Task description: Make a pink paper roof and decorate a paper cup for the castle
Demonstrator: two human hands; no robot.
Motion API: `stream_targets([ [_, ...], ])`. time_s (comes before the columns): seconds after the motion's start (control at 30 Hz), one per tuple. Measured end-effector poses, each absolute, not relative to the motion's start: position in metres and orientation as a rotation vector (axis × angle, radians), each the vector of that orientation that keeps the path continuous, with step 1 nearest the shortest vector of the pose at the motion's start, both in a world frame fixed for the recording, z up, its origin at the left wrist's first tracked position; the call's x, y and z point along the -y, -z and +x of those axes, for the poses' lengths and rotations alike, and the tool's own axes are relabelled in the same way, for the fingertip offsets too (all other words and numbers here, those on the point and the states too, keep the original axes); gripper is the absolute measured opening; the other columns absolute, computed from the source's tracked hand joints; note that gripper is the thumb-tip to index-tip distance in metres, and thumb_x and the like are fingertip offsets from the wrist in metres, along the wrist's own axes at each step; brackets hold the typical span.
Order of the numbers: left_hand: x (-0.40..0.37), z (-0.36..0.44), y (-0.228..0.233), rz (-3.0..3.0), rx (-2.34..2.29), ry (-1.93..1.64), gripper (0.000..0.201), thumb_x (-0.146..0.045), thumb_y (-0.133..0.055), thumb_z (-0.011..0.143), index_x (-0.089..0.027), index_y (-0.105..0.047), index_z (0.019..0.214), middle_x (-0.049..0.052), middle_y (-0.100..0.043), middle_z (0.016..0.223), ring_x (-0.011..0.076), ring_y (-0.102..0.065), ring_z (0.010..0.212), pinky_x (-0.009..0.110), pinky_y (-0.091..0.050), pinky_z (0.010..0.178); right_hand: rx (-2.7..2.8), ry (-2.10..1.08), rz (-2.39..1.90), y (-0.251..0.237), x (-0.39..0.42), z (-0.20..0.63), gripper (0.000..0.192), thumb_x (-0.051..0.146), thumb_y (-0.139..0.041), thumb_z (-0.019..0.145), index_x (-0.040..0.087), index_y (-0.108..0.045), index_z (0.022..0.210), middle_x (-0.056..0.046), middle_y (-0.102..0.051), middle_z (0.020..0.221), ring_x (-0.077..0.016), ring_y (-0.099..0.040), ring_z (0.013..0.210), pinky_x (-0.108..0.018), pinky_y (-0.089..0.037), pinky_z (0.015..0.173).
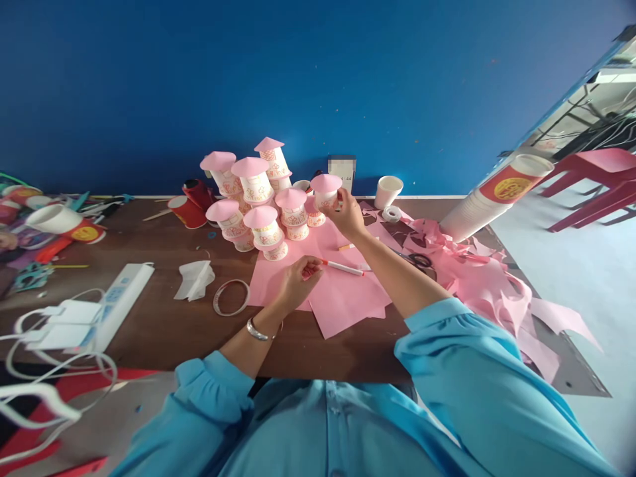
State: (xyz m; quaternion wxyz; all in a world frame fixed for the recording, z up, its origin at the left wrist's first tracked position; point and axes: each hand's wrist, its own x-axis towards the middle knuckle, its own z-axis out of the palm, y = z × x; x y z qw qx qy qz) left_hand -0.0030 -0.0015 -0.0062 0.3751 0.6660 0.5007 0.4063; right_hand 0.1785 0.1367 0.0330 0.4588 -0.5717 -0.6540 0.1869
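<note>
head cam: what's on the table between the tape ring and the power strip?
In the head view, a crumpled white paper piece lies on the brown table between the tape ring and the power strip. Nothing else sits in that stretch.

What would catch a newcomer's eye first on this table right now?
The cluster of paper-cup towers with pink cone roofs stands mid-table against the blue wall. The right hand grips the rightmost tower, while the left hand rests on the pink paper holding a red-capped marker. To the right lie pink scraps and a long stack of cups on its side.
</note>
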Motion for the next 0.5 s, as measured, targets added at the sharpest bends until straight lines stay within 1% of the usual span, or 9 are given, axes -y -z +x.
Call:
stream_targets([
  [0.2,0.001,-0.003,0.005,1.706,-1.278,-1.024,0.013,-0.022,-0.066,0.084,-0.02,-0.07,0.096,0.003,-0.078,0.087,0.0157,-0.072,0.078,0.028,-0.06,0.073,1.648,-0.408,-1.437,-0.033,-0.139,0.168,0.047,0.036,-0.074,0.084,0.019,-0.056,0.124,-0.015,-0.069,0.123,-0.0322,-0.063,0.115,-0.046,-0.055,0.093],
  [0.4,0.001,-0.003,0.005,1.72,-1.285,-1.008,0.012,-0.019,-0.067,0.083,-0.021,-0.07,0.095,0.002,-0.078,0.088,0.0152,-0.073,0.078,0.027,-0.06,0.073,1.666,-0.272,-1.401,-0.025,-0.14,0.17,0.048,0.044,-0.07,0.089,0.022,-0.052,0.128,-0.014,-0.067,0.121,-0.0322,-0.061,0.117,-0.048,-0.053,0.096],
  [0.5,0.001,-0.003,0.004,1.731,-1.289,-0.997,0.013,-0.018,-0.067,0.084,-0.021,-0.07,0.095,0.002,-0.078,0.087,0.0153,-0.073,0.078,0.027,-0.06,0.072,1.685,-0.223,-1.406,-0.019,-0.143,0.168,0.049,0.042,-0.071,0.089,0.02,-0.052,0.128,-0.015,-0.066,0.122,-0.0332,-0.06,0.117,-0.051,-0.052,0.098],
])
